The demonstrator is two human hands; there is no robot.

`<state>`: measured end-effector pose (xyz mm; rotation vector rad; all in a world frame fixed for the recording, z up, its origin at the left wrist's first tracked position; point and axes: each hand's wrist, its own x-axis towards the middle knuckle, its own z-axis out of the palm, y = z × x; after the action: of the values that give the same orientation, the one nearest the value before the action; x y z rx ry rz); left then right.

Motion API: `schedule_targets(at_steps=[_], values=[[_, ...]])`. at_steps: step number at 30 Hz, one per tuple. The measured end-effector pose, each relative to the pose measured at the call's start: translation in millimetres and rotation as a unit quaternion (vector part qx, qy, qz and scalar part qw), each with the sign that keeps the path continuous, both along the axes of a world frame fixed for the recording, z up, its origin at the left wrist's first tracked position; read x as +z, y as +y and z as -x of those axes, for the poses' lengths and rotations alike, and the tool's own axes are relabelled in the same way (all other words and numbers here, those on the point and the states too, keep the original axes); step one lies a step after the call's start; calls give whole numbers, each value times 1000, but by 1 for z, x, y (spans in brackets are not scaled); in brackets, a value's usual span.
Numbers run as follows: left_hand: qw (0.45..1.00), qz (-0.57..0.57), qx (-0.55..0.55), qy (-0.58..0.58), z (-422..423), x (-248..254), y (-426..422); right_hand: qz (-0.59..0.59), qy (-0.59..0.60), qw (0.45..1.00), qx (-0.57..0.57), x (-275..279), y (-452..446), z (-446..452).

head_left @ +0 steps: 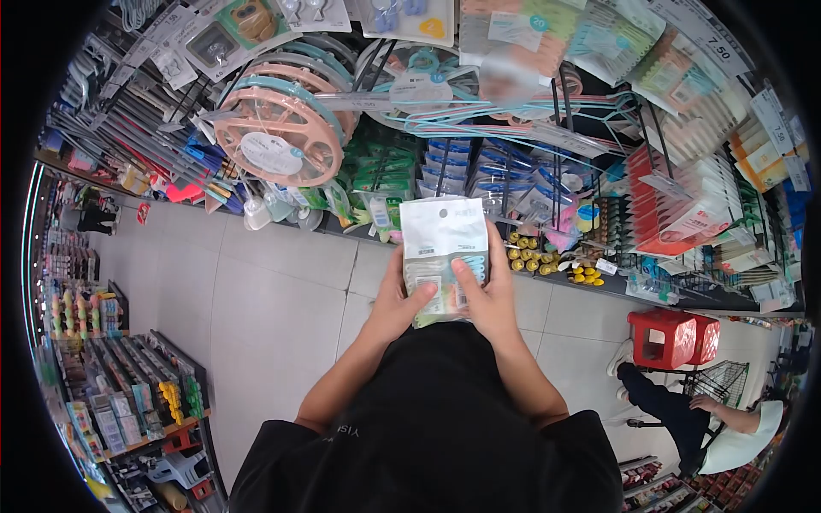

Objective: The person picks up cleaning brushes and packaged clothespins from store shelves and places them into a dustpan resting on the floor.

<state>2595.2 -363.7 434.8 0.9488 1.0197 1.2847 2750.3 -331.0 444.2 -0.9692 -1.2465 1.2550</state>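
Observation:
Between my two hands, in front of my chest, is a flat plastic packet (444, 224) with a white header, a hang hole and labels. Pastel pieces show through its lower part; they look like clothes pegs, but I cannot be sure. My left hand (395, 295) grips the packet's left edge with the thumb across its face. On the opposite edge my right hand (490, 295) does the same, its thumb pressed near the blue pieces. The fingers behind the packet are hidden.
A shop rack ahead holds round pink hangers (278, 137), wire clothes hangers (530, 115) and green packets (376, 167). Red plastic stools (663, 338) stand at the right beside a person (740, 419) with a shopping cart (723, 380). Low shelves (141, 393) line the left.

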Motion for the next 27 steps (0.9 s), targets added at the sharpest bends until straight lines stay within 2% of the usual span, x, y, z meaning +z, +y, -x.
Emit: schedule_targets(at_steps=[2, 5, 9, 10, 16, 19, 20, 23, 24, 27], values=[[999, 32, 23, -12, 1, -5, 0, -18, 1, 1000, -4, 8, -3, 6], [992, 90, 47, -80, 7, -7, -5, 48, 56, 996, 48, 15, -7, 3], [985, 107, 40, -128, 15, -8, -8, 99, -16, 990, 102, -2, -3, -6], [985, 107, 32, -130, 16, -9, -8, 67, 5, 994, 86, -4, -3, -4], [979, 149, 35, -137, 20, -11, -10, 5, -65, 994, 82, 6, -10, -2], [942, 162, -2, -295, 24, -12, -9, 17, 80, 987, 138, 0, -14, -8], [923, 172, -12, -345, 26, -9, -11, -11, 78, 983, 164, -1, -11, -13], [853, 171, -68, -488, 30, -10, -14, 67, 160, 958, 228, 11, -14, -17], [826, 153, -106, -532, 33, -19, -12, 62, 153, 967, 192, 15, -16, -11], [804, 121, -158, -561, 38, -29, -14, 62, 133, 971, 187, 3, -17, -11]])
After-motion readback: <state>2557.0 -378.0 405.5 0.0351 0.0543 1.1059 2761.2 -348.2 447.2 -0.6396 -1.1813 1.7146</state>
